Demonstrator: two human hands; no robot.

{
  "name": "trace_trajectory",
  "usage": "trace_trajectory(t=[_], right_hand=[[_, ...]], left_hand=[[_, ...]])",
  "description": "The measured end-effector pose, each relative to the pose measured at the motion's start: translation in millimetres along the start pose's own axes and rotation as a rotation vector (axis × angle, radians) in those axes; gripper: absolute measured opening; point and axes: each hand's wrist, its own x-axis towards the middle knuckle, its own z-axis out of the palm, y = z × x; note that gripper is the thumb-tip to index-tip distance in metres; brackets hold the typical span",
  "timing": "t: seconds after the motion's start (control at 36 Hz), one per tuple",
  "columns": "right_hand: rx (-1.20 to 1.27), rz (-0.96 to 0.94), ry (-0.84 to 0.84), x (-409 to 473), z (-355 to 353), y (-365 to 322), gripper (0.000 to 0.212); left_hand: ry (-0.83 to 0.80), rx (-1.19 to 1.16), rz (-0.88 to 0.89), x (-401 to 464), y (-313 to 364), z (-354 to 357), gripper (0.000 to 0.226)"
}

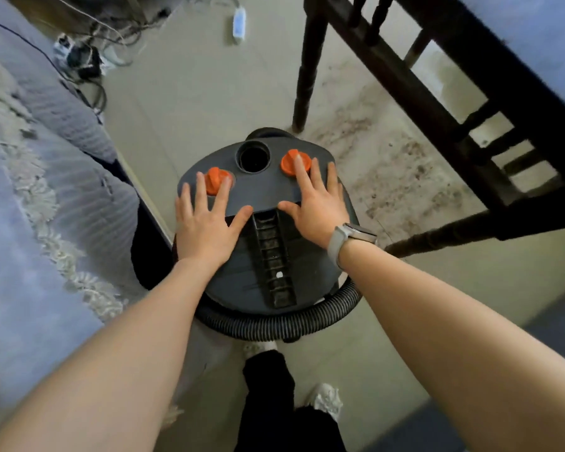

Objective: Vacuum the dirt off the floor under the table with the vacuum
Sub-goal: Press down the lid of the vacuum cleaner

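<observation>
Both hands lay flat with fingers spread on the dark lid of the vacuum (pixel 265 256), holding nothing. The left hand (pixel 206 223) rested on the lid's left side, its fingers reaching over one orange knob (pixel 216 181); the right hand (pixel 313 203), with a watch (pixel 353 234) on its wrist, rested on the right side, a fingertip on the other orange knob (pixel 295 161). Between the knobs sat a round open port (pixel 253 155), and a ridged handle strip (pixel 273 256) ran down the lid between the hands. A ribbed black hose (pixel 284 321) curled round the vacuum's near side. The vacuum stood on the floor (pixel 183 93) just beside a dark wooden leg (pixel 307 66) of the counter (pixel 437 76); brown dirt (pixel 398 164) was scattered on the floor beyond the vacuum's right side, under the counter. A bed with a grey cover (pixel 30 190) lay to the vacuum's left, and a white power strip (pixel 238 26) lay on the floor far beyond it.
</observation>
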Motion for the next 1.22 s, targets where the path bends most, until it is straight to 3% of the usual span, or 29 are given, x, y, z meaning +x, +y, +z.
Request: trace_trajectory(t=[0.56, 0.86, 1.22], right_hand=[[-0.203, -0.148, -0.112, 215.5, -46.2, -111.0, 0.078], [-0.203, -0.184, -0.184, 335.7, -69.5, -178.8, 0.078], [-0.208, -0.178, -0.201, 484.8, -91.1, -260.2, 0.077]], left_hand=[[0.005, -0.167, -0.155, 175.3, -84.8, -63.7, 0.069], [-0.043, -0.17, -0.21, 296.3, -135.9, -105.1, 0.07], [0.007, -0.205, -0.213, 442.6, -197.2, -155.9, 0.07]])
